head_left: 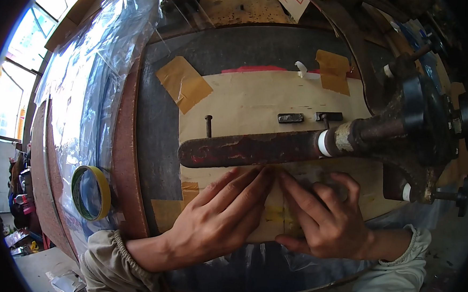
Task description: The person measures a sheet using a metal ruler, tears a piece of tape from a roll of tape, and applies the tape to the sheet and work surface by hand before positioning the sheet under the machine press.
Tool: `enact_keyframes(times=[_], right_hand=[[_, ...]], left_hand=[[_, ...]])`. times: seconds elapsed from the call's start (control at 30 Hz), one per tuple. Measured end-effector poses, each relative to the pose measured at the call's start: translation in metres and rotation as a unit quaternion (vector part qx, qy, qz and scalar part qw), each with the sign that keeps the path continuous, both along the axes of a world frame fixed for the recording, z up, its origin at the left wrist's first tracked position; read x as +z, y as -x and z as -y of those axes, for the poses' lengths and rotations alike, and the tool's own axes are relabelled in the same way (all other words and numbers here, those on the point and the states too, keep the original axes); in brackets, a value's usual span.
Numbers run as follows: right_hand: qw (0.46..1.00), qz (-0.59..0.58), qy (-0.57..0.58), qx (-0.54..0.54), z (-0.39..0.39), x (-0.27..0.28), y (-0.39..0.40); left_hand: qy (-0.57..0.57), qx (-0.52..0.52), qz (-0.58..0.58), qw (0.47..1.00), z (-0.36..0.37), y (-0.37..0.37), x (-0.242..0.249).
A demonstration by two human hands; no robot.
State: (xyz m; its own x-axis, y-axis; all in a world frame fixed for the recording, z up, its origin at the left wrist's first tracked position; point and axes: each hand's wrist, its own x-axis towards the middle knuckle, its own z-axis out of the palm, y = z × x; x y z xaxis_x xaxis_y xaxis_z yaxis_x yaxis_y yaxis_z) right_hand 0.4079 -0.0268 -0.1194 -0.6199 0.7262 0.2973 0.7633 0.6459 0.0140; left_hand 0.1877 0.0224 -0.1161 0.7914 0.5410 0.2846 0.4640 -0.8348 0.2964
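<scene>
Rests left hand [216,214] with fingers close together, right hand [326,216] with fingers more spread, on the pale sheet [247,104], beside the metal arm [244,149]; cannot tell of any grip at the crowded fingertips. Lies flat on the dark tabletop [160,125], under brown tape [184,84]. Seems light, stiffish, easily creased; best taken by an untaped edge.

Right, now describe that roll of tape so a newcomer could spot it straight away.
Start at the long dark metal bar and go left, past the reddish-brown board edge, to the shiny clear plastic sheeting. Towards its lower part sits the yellow roll of tape. It is a hollow ring, unlike the flat tan tape pieces nearer the bar.
</scene>
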Motion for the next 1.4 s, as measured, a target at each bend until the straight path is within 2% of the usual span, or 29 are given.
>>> enact_keyframes(times=[0.1,0.2,0.4,0.7,0.9,1.13,1.4], right_hand=[[0.999,-0.04,-0.014,0.023,0.0003,0.0004,-0.0021],[0.993,-0.117,0.032,0.005,-0.0003,-0.0031,-0.0038],[0.986,-0.142,0.083,-0.004,-0.0048,-0.0014,-0.0006],[0.988,-0.113,0.105,-0.029,-0.0052,0.0008,0.0015],[0.996,-0.043,0.071,-0.024,-0.0057,0.0039,0.0029],[0.997,-0.025,0.064,-0.022,-0.0051,0.0046,0.0031],[0.999,0.001,0.042,-0.014,-0.005,0.0061,0.0025]], left_hand=[[0.006,-0.003,0.009,1.0,-0.0008,-0.0006,0.0015],[0.009,-0.004,0.013,1.0,-0.0005,-0.0017,0.0015],[0.004,-0.004,0.008,1.0,-0.0003,-0.0016,0.0005],[-0.009,-0.006,-0.004,1.0,0.0002,-0.001,0.001],[-0.049,-0.018,-0.039,0.998,-0.002,-0.0013,0.0014],[-0.084,-0.034,-0.081,0.993,-0.0029,-0.0007,0.0049],[-0.081,-0.032,-0.065,0.994,-0.0007,-0.0007,0.0041]])
